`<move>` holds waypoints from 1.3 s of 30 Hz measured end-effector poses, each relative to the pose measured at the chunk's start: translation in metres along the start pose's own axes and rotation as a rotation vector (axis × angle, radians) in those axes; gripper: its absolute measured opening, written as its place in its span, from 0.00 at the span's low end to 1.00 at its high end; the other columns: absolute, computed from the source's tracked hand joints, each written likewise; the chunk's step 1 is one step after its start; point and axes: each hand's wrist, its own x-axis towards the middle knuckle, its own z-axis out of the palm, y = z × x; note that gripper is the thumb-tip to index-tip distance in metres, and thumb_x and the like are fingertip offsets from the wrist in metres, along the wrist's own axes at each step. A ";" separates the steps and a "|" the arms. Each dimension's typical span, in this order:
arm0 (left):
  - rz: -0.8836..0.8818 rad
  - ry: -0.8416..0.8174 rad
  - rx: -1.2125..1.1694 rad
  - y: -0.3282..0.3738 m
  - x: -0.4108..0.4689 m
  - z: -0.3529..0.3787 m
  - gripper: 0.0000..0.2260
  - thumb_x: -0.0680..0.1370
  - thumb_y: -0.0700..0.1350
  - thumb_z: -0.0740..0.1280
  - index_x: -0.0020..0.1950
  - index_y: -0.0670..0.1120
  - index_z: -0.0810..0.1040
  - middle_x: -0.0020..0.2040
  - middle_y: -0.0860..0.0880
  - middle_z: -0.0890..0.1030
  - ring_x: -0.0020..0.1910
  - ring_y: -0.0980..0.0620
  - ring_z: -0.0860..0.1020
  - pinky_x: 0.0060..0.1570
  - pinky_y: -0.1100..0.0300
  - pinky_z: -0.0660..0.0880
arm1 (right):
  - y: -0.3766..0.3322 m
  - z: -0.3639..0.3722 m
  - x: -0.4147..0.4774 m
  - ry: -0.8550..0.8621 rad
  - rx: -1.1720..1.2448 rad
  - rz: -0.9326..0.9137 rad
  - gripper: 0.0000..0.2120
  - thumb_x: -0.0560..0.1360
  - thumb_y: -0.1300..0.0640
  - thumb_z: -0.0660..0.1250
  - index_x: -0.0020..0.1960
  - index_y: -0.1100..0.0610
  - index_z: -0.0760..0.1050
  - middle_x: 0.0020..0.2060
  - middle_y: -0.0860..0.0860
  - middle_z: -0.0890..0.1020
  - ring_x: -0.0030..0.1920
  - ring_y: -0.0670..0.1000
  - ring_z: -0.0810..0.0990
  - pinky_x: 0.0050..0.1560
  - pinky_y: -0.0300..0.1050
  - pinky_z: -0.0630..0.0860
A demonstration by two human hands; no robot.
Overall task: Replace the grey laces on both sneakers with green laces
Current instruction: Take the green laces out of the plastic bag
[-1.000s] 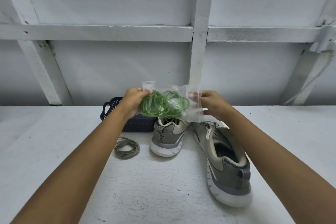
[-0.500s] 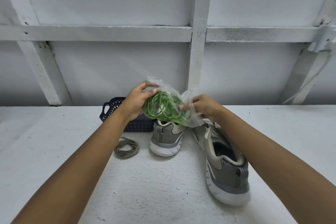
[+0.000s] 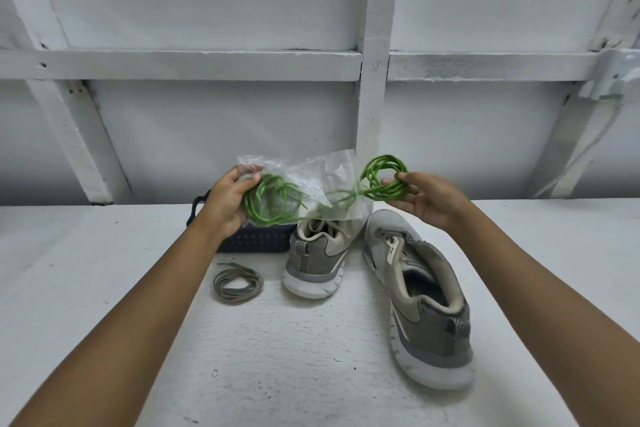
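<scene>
Left hand gripped the plastic bag (green laces coiled inside). Right hand pinched another green coil just outside it.

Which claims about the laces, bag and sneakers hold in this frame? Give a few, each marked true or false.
1. The right hand pinches a green lace bundle that is outside the plastic bag. True.
2. The left hand is empty. False: it grips the plastic bag, which holds more green lace.
3. A grey lace coil lies on the table, left of the far sneaker. True.
4. The far sneaker and the near sneaker sit inside the dark basket. False: both stand on the table, outside the basket.
5. Green lace is threaded through the near sneaker. False: no green shows on it.
</scene>
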 end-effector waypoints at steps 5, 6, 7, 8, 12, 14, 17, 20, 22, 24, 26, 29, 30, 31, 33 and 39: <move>0.000 0.023 -0.024 0.004 0.000 -0.006 0.10 0.80 0.36 0.59 0.44 0.48 0.75 0.33 0.53 0.81 0.32 0.55 0.80 0.32 0.56 0.80 | 0.000 -0.018 0.001 0.032 -0.167 0.041 0.05 0.78 0.67 0.58 0.46 0.65 0.73 0.35 0.57 0.83 0.33 0.51 0.84 0.40 0.46 0.82; 0.002 0.025 -0.029 0.005 0.000 -0.007 0.10 0.80 0.36 0.59 0.44 0.48 0.75 0.34 0.52 0.81 0.32 0.55 0.80 0.32 0.56 0.80 | 0.000 -0.020 0.000 0.033 -0.237 0.061 0.06 0.78 0.68 0.59 0.46 0.66 0.73 0.34 0.57 0.82 0.32 0.50 0.83 0.39 0.46 0.82; 0.003 0.024 -0.035 0.007 0.000 -0.008 0.10 0.80 0.36 0.59 0.44 0.48 0.75 0.34 0.52 0.81 0.32 0.55 0.80 0.33 0.55 0.80 | 0.000 -0.022 -0.001 0.031 -0.329 0.091 0.06 0.78 0.68 0.59 0.45 0.67 0.73 0.35 0.58 0.81 0.31 0.50 0.83 0.38 0.45 0.82; 0.003 0.023 -0.041 0.008 0.001 -0.009 0.10 0.80 0.36 0.59 0.44 0.48 0.75 0.34 0.52 0.81 0.32 0.55 0.80 0.32 0.54 0.80 | -0.001 -0.022 -0.002 0.025 -0.460 0.123 0.06 0.78 0.68 0.60 0.44 0.67 0.74 0.36 0.59 0.80 0.31 0.49 0.82 0.37 0.44 0.82; 0.002 0.011 -0.069 0.012 0.002 -0.010 0.10 0.80 0.36 0.59 0.44 0.48 0.74 0.34 0.52 0.82 0.32 0.55 0.81 0.32 0.54 0.80 | -0.006 -0.014 -0.006 -0.028 -1.106 0.150 0.10 0.77 0.58 0.65 0.52 0.65 0.79 0.45 0.58 0.79 0.45 0.52 0.77 0.48 0.48 0.78; -0.002 0.002 -0.079 0.012 0.002 -0.010 0.10 0.80 0.36 0.59 0.44 0.48 0.74 0.34 0.52 0.82 0.32 0.55 0.81 0.32 0.54 0.80 | -0.008 0.000 -0.009 -0.010 -1.198 0.053 0.16 0.78 0.50 0.64 0.60 0.59 0.77 0.53 0.53 0.78 0.54 0.50 0.75 0.52 0.47 0.74; -0.009 -0.017 -0.087 0.010 0.003 -0.007 0.10 0.80 0.36 0.59 0.44 0.48 0.75 0.34 0.52 0.82 0.32 0.54 0.81 0.32 0.54 0.81 | -0.009 0.017 -0.012 -0.109 -1.049 -0.115 0.21 0.77 0.46 0.63 0.67 0.52 0.73 0.61 0.45 0.76 0.60 0.43 0.72 0.58 0.39 0.66; -0.016 -0.033 -0.094 0.009 0.003 -0.004 0.10 0.80 0.36 0.59 0.44 0.48 0.75 0.34 0.52 0.82 0.33 0.54 0.82 0.32 0.53 0.81 | -0.003 0.026 -0.011 -0.282 -1.029 -0.119 0.23 0.74 0.52 0.69 0.69 0.51 0.71 0.60 0.42 0.76 0.59 0.40 0.74 0.56 0.28 0.66; -0.015 -0.043 -0.092 0.009 0.003 -0.002 0.09 0.80 0.36 0.59 0.44 0.48 0.75 0.34 0.52 0.82 0.33 0.54 0.82 0.33 0.53 0.81 | 0.004 0.030 -0.006 -0.252 -1.045 -0.136 0.23 0.73 0.57 0.71 0.67 0.54 0.72 0.57 0.44 0.79 0.54 0.42 0.77 0.50 0.24 0.68; -0.012 -0.044 -0.090 0.010 0.003 -0.002 0.09 0.80 0.37 0.59 0.45 0.48 0.75 0.34 0.52 0.82 0.33 0.54 0.82 0.33 0.53 0.80 | 0.009 0.031 -0.002 -0.170 -1.032 -0.165 0.21 0.72 0.58 0.72 0.65 0.56 0.75 0.51 0.49 0.82 0.51 0.45 0.80 0.52 0.31 0.71; -0.008 -0.038 -0.093 0.012 0.003 -0.003 0.09 0.80 0.37 0.59 0.45 0.48 0.75 0.34 0.52 0.82 0.33 0.54 0.82 0.34 0.53 0.80 | 0.011 0.028 0.000 -0.137 -0.963 -0.176 0.16 0.73 0.59 0.71 0.60 0.58 0.78 0.43 0.48 0.83 0.43 0.42 0.81 0.49 0.32 0.73; -0.001 -0.016 -0.130 0.015 0.003 -0.009 0.09 0.80 0.37 0.59 0.45 0.48 0.74 0.33 0.53 0.82 0.32 0.55 0.82 0.32 0.54 0.80 | 0.010 0.019 0.003 -0.051 -1.041 -0.210 0.09 0.74 0.59 0.69 0.53 0.58 0.82 0.35 0.49 0.81 0.31 0.38 0.76 0.37 0.29 0.71; 0.000 -0.005 -0.141 0.017 0.003 -0.011 0.09 0.80 0.37 0.59 0.45 0.48 0.74 0.33 0.53 0.82 0.32 0.55 0.82 0.32 0.54 0.80 | 0.009 0.016 0.004 -0.022 -1.109 -0.204 0.09 0.75 0.59 0.69 0.53 0.59 0.82 0.34 0.50 0.80 0.28 0.38 0.74 0.33 0.28 0.69; -0.001 0.003 -0.149 0.018 0.002 -0.013 0.09 0.80 0.37 0.59 0.45 0.49 0.74 0.33 0.53 0.82 0.32 0.55 0.82 0.32 0.53 0.80 | 0.007 0.013 0.005 -0.011 -1.201 -0.180 0.09 0.75 0.59 0.68 0.53 0.59 0.82 0.34 0.50 0.79 0.27 0.39 0.72 0.29 0.30 0.68; -0.008 0.006 -0.167 0.018 0.003 -0.017 0.09 0.80 0.37 0.59 0.45 0.49 0.74 0.34 0.53 0.83 0.33 0.55 0.82 0.32 0.52 0.80 | 0.004 0.011 0.005 -0.022 -1.440 -0.088 0.09 0.76 0.56 0.67 0.52 0.59 0.83 0.35 0.52 0.78 0.30 0.44 0.70 0.29 0.36 0.65; -0.031 -0.017 -0.173 0.016 0.004 -0.018 0.10 0.80 0.37 0.59 0.45 0.50 0.75 0.34 0.53 0.83 0.34 0.54 0.82 0.33 0.51 0.81 | -0.001 0.040 0.008 0.084 -1.160 -0.245 0.23 0.80 0.44 0.56 0.60 0.61 0.78 0.51 0.58 0.82 0.51 0.55 0.80 0.50 0.47 0.74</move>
